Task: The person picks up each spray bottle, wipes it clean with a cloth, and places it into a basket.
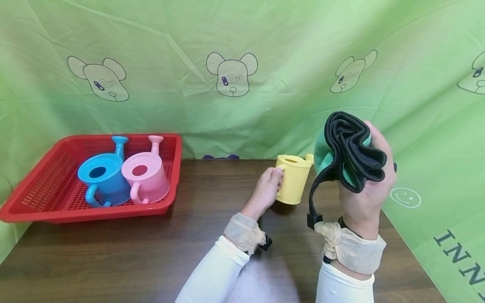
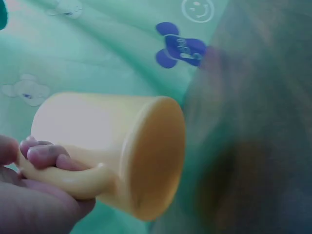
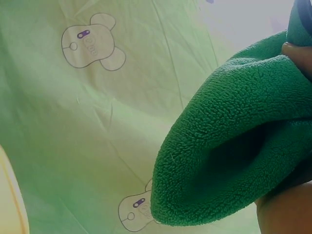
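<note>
A yellow toy watering can [image 1: 295, 182] is gripped by its handle in my left hand [image 1: 266, 189], its spout pointing right. Fingers curl through the handle in the left wrist view, where the can's base [image 2: 157, 161] faces the camera. The can appears slightly raised above the table. In my right hand [image 1: 366, 202] is a bunched green terry cloth [image 3: 219, 112] with black edging, held up right of the can. Its folds hide most of the fingers. At the left, a blue watering can [image 1: 110, 181] and a pink one [image 1: 156, 179] stand in a red basket.
The red plastic basket [image 1: 125, 213] with perforated walls sits on the left of the brown wooden table [image 1: 159, 261]. Behind and to the right hangs a green printed curtain [image 1: 182, 113]. A black strap [image 1: 313, 198] dangles near my right wrist.
</note>
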Motion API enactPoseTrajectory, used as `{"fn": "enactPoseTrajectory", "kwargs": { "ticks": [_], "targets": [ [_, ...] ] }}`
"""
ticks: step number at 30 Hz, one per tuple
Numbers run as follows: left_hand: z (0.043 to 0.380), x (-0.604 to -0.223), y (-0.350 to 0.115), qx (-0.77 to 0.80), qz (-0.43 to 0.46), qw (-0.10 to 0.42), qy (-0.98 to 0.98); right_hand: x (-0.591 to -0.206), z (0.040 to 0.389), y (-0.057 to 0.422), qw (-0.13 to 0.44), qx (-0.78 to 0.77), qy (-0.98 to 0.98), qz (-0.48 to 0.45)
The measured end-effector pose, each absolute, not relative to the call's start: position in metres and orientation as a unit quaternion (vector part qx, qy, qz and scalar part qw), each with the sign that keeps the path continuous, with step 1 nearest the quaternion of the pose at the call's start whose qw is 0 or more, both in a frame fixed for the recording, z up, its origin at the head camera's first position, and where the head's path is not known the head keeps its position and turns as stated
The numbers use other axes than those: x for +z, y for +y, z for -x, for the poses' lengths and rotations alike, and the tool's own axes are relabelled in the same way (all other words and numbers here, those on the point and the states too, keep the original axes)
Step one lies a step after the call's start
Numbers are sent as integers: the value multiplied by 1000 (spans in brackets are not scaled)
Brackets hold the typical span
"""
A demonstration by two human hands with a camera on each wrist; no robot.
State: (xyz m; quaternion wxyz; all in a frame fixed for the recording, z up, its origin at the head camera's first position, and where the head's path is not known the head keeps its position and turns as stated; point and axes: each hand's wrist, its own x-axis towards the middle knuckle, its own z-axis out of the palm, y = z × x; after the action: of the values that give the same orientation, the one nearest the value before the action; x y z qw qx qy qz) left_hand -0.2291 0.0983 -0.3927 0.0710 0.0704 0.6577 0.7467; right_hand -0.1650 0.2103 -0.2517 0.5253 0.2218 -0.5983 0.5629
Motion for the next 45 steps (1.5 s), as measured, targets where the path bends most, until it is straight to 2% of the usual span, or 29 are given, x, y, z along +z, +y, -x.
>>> {"fn": "enactPoseTrajectory", "kwargs": {
  "ticks": [13,22,30,36,40,45],
  "targets": [
    [239,-351,40,833,81,10,547,-253,166,211,516,572,-589,-245],
    [239,-330,-6,856,81,-55,508,-253,169,206,517,574,-580,-258],
    [230,-323,-36,832,81,-63,545,-257,169,206,507,562,-604,-250],
    [228,-316,-61,833,66,-86,543,-262,177,201,499,554,-605,-279],
    [224,-311,-73,830,62,-97,546,-268,182,198,463,534,-639,-303],
    [219,-308,-80,840,50,-98,531,-275,184,194,372,524,-705,-299]
  ]
}}
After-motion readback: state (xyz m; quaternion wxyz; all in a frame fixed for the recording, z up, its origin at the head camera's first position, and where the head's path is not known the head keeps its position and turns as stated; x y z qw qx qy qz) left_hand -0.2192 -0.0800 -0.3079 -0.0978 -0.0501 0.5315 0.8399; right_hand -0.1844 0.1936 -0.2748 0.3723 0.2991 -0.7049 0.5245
